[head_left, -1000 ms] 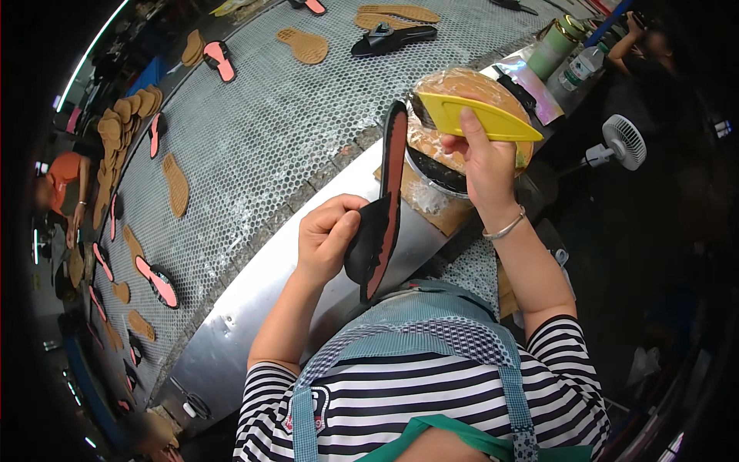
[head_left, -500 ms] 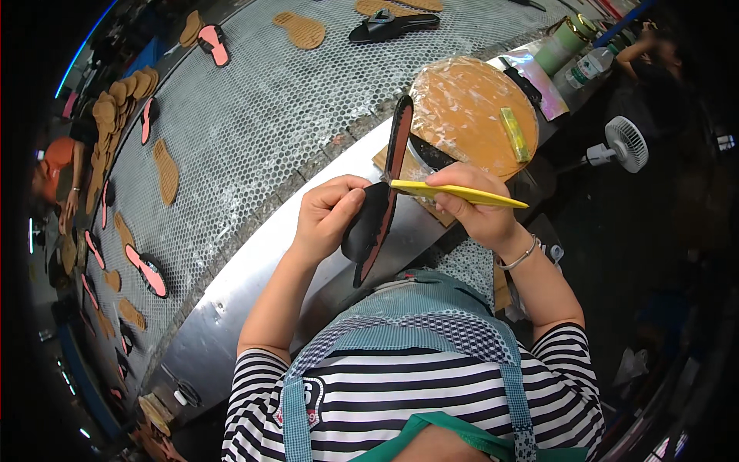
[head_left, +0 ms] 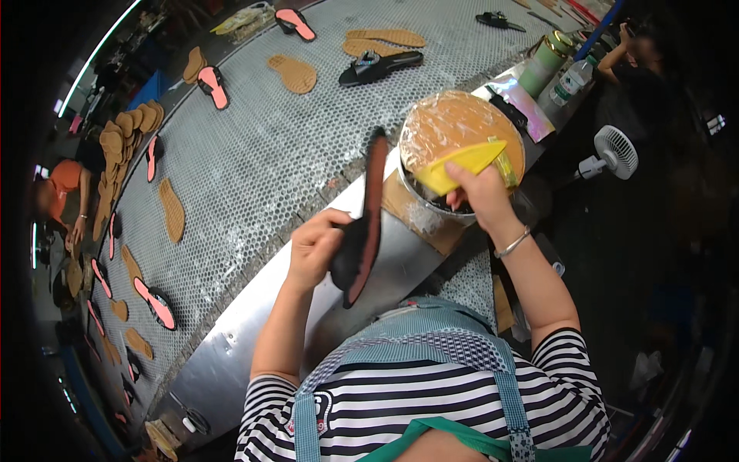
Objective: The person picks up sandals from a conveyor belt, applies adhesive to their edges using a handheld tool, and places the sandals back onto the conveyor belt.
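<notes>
My left hand [head_left: 314, 250] grips a slide sandal [head_left: 373, 200] by its black strap. The sandal stands on edge, its dark pinkish underside turned to the right. In my right hand [head_left: 485, 196] is a flat yellow plastic scraper [head_left: 473, 158], its wide end pointing left over the near edge of a round tub. Part of the scraper is smeared by motion. An orange-brown round cover [head_left: 439, 123], wrapped in clear film with whitish smears, lies across most of the tub [head_left: 405, 171]. The tub's dark inside shows at its near left, beside my right fingers.
A mesh-topped bench [head_left: 254, 146] carries several tan soles [head_left: 292, 74], pink-lined sandals [head_left: 213, 87] and a black slide [head_left: 381, 68]. A green canister [head_left: 545, 63], a bottle [head_left: 571, 81] and a small white fan [head_left: 616, 150] stand right. Another person [head_left: 69, 196] works at far left.
My right hand has moved right with the scraper, away from the sandal to the tub. My left hand has lowered slightly with the sandal. The whole view has shifted.
</notes>
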### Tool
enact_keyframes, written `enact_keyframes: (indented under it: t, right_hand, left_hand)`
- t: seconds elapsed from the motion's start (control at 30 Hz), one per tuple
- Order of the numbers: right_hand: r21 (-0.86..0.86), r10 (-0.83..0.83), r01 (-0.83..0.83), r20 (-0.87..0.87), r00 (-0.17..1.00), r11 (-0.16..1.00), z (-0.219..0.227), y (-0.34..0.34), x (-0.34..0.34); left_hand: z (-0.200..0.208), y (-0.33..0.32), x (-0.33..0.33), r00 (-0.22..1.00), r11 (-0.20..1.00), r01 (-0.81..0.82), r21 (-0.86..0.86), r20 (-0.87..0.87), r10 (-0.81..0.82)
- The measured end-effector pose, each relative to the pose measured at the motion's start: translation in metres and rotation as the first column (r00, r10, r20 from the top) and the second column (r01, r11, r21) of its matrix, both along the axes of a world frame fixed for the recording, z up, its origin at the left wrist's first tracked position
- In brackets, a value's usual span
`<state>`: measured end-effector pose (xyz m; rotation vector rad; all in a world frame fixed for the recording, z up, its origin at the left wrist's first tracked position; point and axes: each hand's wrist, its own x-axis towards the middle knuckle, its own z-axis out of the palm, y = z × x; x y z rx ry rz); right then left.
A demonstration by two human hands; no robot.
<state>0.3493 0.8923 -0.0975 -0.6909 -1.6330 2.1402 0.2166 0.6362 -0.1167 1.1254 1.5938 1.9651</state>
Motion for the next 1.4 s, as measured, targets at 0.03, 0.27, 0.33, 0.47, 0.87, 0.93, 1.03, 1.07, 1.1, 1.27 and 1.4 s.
enact_keyframes:
  t: [0.03,0.27,0.33,0.47,0.87,0.93,1.03,1.07,1.1,1.27,1.4]
  right_hand:
    - [-0.009,0.042,-0.042,0.024,0.999,0.999,-0.002,-0.004,0.003]
    - [-0.013,0.022,-0.023,-0.029,0.999,1.000,0.006,-0.003,0.015]
    - [-0.001,-0.020,0.019,-0.025,1.000,1.000,0.006,0.001,0.020]
    - [-0.074,-0.040,0.034,-0.075,0.996,0.997,0.008,0.004,0.019]
    - [0.104,-0.101,0.100,0.005,0.995,0.990,0.002,0.024,0.034]
    - [0.092,-0.112,0.110,0.017,0.994,0.990,0.005,0.025,0.037]
    - [0.071,-0.134,0.131,0.036,0.990,0.989,0.003,0.023,0.038]
    - [0.068,-0.152,0.149,0.045,0.987,0.987,0.000,0.027,0.043]
    - [0.058,-0.160,0.156,0.053,0.986,0.986,-0.001,0.028,0.046]
    - [0.052,-0.146,0.142,0.066,0.987,0.988,-0.004,0.034,0.048]
    - [0.068,-0.151,0.148,0.033,0.988,0.987,0.000,0.041,0.047]
  left_hand:
    - [-0.010,-0.003,-0.012,0.990,0.991,-0.119,0.063,0.083,0.114]
    - [-0.133,-0.195,-0.204,0.330,0.129,-0.941,-0.311,-0.772,0.544]
    - [-0.157,-0.228,-0.224,0.261,-0.081,-0.949,-0.305,-0.904,0.340]
    - [-0.175,-0.280,-0.251,0.414,0.115,-0.907,-0.406,-0.804,0.426]
    - [-0.037,0.053,-0.188,0.888,0.752,-0.409,-0.516,-0.415,0.198]
    - [-0.032,0.130,-0.176,0.841,0.676,-0.340,-0.654,-0.533,-0.093]
    - [-0.051,0.211,-0.195,0.654,0.600,-0.391,-0.698,-0.669,-0.352]
    - [-0.044,0.246,-0.190,0.603,0.510,-0.436,-0.742,-0.661,-0.446]
    - [-0.039,0.270,-0.190,0.586,0.450,-0.443,-0.775,-0.630,-0.509]
    - [-0.071,0.322,-0.220,0.502,0.331,-0.640,-0.694,-0.703,-0.504]
    - [-0.078,0.302,-0.238,0.587,0.169,-0.664,-0.728,-0.648,-0.486]
